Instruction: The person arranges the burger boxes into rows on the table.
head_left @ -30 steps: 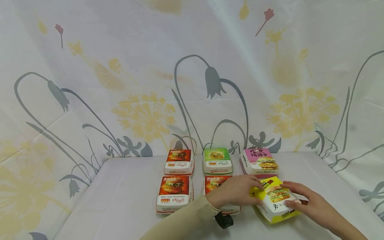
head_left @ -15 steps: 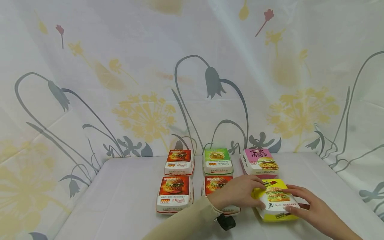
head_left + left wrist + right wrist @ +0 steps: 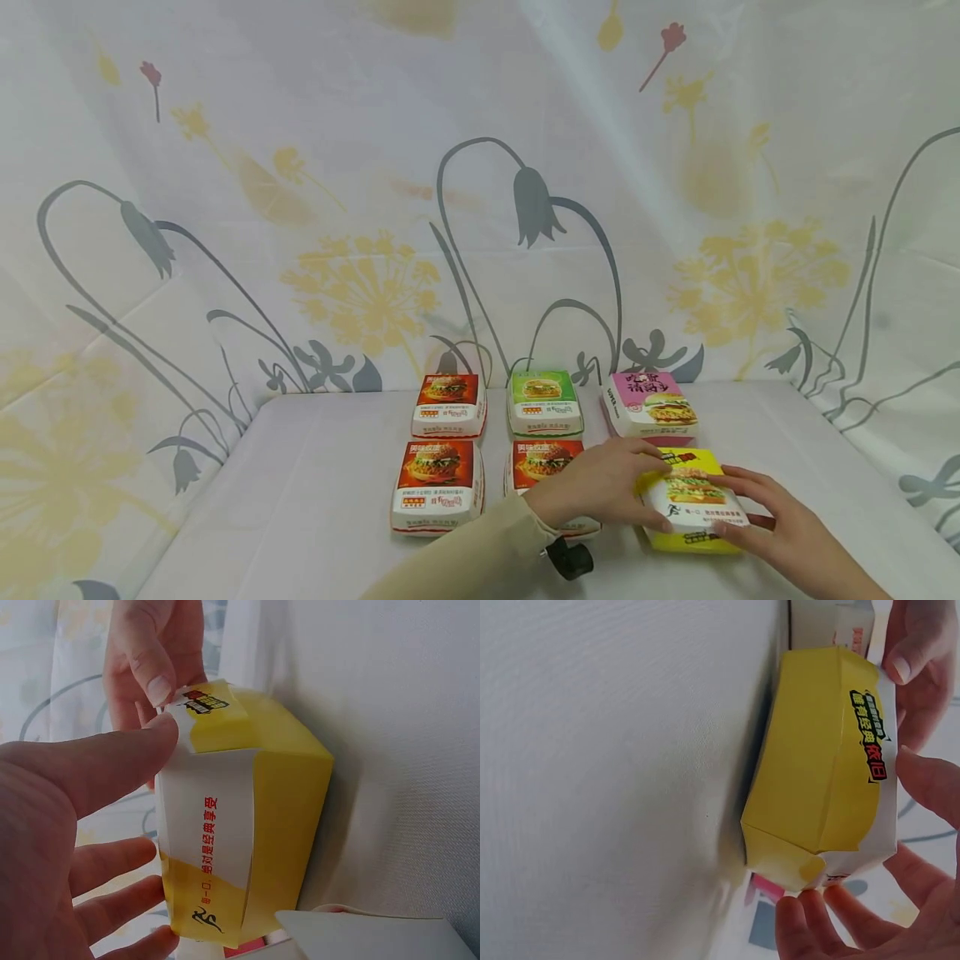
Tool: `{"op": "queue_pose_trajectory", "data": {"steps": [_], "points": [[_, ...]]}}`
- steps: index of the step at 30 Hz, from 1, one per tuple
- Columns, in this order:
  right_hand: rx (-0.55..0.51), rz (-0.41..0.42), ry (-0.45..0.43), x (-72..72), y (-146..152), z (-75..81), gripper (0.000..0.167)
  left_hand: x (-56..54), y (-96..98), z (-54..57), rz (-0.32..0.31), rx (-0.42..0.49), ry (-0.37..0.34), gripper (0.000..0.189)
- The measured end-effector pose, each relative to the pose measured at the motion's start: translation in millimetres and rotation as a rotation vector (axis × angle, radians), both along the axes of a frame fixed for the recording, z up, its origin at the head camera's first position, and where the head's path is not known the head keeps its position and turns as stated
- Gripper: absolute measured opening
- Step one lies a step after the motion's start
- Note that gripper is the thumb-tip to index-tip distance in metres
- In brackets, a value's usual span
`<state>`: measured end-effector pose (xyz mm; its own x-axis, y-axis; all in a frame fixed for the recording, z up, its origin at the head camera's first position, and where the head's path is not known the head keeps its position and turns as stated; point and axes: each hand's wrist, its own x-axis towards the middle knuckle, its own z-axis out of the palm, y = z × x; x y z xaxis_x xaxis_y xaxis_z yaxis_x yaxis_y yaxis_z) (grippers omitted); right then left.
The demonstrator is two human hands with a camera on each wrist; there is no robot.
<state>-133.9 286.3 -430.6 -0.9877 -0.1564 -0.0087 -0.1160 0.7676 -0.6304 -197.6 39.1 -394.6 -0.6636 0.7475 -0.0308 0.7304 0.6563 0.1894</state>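
Observation:
A yellow and white burger box [image 3: 696, 492] with a burger picture on its lid sits on the table at the right, between both hands. My left hand [image 3: 596, 487] holds its left side, the thumb by the near corner and the fingers spread along the upper edge. At the box's right side, my right hand [image 3: 783, 517] holds it, thumb at the near lid edge and fingers round the side. The right wrist view shows the box's yellow front [image 3: 795, 750] low on the white cloth. Under my left forearm, a red burger box [image 3: 536, 462] is partly hidden.
Behind the yellow box stands a pink burger box [image 3: 652, 404], with a green one [image 3: 543, 404] to its left. Two more red burger boxes form the left column, one behind [image 3: 448, 404] and one in front [image 3: 435, 483]. A flower-patterned curtain [image 3: 480, 250] borders the white table [image 3: 300, 500].
The yellow burger box has turned from a slant to nearly square with the rows. Both hands have shifted slightly with it, the right hand coming a little nearer and left.

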Motion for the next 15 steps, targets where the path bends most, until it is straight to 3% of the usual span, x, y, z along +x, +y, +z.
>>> {"op": "queue_pose_trajectory", "data": {"steps": [15], "points": [[0.031,0.013,0.060,0.4,7.3,-4.6,0.063,0.4,6.2,-4.7,-0.004,0.014,0.049,0.062]]}}
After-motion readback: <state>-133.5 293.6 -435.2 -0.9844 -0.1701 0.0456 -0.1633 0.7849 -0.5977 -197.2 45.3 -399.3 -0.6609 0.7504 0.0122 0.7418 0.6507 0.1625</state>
